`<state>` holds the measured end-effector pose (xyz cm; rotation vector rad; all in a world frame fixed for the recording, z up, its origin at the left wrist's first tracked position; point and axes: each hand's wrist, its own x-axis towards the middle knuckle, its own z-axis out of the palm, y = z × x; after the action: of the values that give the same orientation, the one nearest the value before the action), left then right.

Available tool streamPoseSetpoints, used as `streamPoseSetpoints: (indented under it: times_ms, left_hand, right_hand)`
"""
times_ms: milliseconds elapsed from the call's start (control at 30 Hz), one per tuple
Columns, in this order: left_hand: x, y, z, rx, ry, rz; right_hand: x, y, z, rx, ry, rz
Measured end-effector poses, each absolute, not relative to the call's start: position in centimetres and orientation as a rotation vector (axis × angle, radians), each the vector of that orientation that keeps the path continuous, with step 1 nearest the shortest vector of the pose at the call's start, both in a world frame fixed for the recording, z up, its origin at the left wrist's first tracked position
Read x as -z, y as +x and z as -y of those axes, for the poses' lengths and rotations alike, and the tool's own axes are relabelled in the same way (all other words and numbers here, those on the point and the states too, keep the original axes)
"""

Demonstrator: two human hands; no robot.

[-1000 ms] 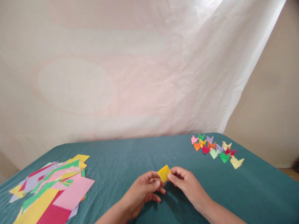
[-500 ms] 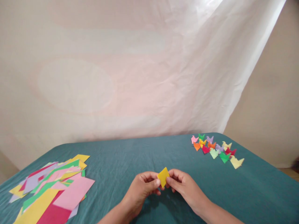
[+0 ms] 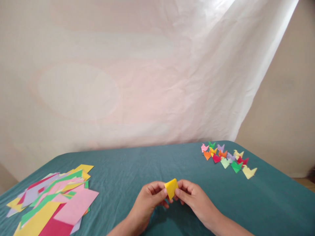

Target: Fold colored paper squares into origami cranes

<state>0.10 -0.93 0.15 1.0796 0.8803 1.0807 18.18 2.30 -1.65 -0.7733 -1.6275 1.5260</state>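
A small folded piece of yellow paper (image 3: 171, 188), roughly diamond-shaped, is held up between my two hands above the table. My left hand (image 3: 152, 199) pinches its left corner between thumb and fingers. On the opposite side, my right hand (image 3: 190, 194) grips the right edge, thumb in front and fingers behind. The paper's back and some fingertips are hidden from view.
Loose coloured paper sheets (image 3: 76, 206) lie in an overlapping pile at the left of the green-covered table (image 3: 128, 170). Several small folded paper birds (image 3: 236, 166) stand in rows at the far right. A pale cloth (image 3: 147, 82) hangs behind the table.
The yellow paper has changed from a narrow diamond to a shape with a wider, slanted upper edge. Both hands keep hold of it and have barely moved.
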Motion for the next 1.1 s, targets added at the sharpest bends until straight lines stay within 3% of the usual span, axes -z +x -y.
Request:
streamPoseSetpoints:
  times_ms: [533, 1100]
  left_hand:
    - [-0.6, 0.8, 1.9, -1.180, 1.577, -1.426]
    - [-0.4, 0.5, 2.6, -1.266, 1.962, -1.330]
  right_hand:
    - [1.4, 17.8, -1.7, -1.359, -0.961, 1.595]
    - [1.7, 17.4, -1.6, -1.383, -0.918, 1.548]
